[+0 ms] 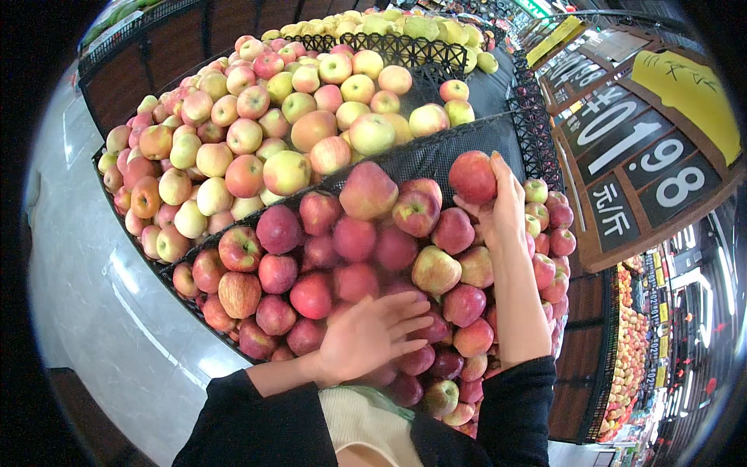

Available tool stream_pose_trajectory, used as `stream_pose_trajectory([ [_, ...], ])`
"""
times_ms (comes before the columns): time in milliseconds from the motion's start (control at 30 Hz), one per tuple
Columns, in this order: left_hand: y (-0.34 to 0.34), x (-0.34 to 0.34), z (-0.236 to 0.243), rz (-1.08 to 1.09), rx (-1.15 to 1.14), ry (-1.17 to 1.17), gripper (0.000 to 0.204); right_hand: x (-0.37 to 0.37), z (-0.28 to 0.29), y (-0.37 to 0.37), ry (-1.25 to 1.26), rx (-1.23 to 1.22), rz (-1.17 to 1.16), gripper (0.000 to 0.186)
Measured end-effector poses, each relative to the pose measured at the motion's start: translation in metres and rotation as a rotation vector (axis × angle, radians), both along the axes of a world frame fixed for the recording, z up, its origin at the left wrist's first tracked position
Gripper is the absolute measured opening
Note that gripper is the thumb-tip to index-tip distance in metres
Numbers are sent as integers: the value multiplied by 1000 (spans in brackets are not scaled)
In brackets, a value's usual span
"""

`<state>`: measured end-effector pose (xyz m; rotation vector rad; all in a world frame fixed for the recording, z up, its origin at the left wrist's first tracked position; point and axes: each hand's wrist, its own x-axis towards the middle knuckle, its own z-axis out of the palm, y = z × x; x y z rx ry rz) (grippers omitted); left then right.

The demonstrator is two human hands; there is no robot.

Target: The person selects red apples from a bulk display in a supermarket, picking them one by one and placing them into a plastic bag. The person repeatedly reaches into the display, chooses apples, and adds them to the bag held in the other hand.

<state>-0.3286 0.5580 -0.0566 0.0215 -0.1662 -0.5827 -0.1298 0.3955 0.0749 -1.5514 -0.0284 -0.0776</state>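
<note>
My right hand [502, 198] is closed round a red apple [472, 177] at the far right end of the pile, beside a bare patch of black mesh liner [436, 161]. My left hand [372, 335] hovers low over the near part of the red apples, its fingers stretched out and slightly blurred, with nothing in it. Around both hands lie many dark red apples [311, 295], some streaked with yellow-green, such as a yellowish one [434, 269] near the middle. Whether the left hand touches the apples below it I cannot tell.
Beyond a black divider [303, 191] sits a heap of paler pink-yellow apples [243, 135], with yellow-green fruit [405, 29] behind a black lattice fence [405, 50]. A large price board [630, 156] leans in at the right. Grey tiled floor [117, 296] lies to the left.
</note>
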Motion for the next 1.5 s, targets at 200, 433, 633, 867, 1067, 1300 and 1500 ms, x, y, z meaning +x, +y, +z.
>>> stream_pose_trajectory([
  [200, 1, -1, -10, -4, -15, 8, 63, 41, -1, -24, 148, -466, -14, 50],
  [433, 3, -2, -16, 0, -23, 37, 56, 41, 4, -60, -67, -503, -57, 46],
  [633, 2, -3, -19, 8, -56, 40, 55, 31, 42, -155, -174, -1109, -159, 48],
  [867, -2, -3, -19, 15, 40, 75, 51, 16, 10, -264, -122, -1624, -163, 46],
  [1067, -2, -1, -27, -11, -15, 24, 54, 5, 11, -279, -104, -1359, -231, 45],
  [1300, -3, 1, -27, -26, -41, 61, 49, -100, 7, -272, -462, -1022, -776, 39],
  [1500, -4, 3, -30, -30, -24, 19, 46, -277, -35, -223, -291, -723, -945, 26],
])
